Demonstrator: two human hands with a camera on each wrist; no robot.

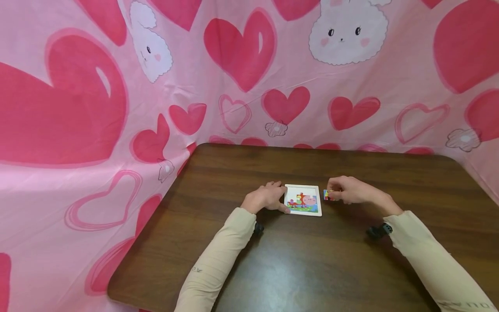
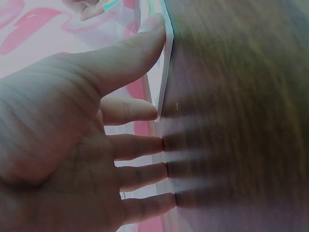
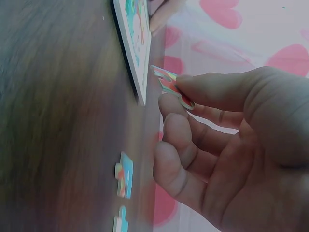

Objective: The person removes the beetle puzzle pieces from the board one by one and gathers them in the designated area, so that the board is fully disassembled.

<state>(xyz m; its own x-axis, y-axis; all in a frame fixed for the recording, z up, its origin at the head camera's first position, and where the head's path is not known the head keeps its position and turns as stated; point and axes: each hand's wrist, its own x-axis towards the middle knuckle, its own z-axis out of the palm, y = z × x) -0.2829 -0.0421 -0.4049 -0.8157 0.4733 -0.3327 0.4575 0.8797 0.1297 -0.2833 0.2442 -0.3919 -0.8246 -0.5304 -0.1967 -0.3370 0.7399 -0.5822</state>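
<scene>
A white-framed jigsaw puzzle tray lies flat on the wooden table, its lower part filled with colourful joined pieces and its upper part showing white. My left hand rests at the tray's left side. In the left wrist view its thumb lies on the tray's edge, the index fingertip is at the corner, and the other fingers extend straight to the tabletop. Just right of the tray, my right hand pinches a jigsaw piece between thumb and index finger, raised off the table, with the remaining fingers curled below.
Two loose jigsaw pieces, one blue and orange and another partly cut off, lie on the table near my right hand. A pink curtain with hearts hangs behind the table's far and left edges.
</scene>
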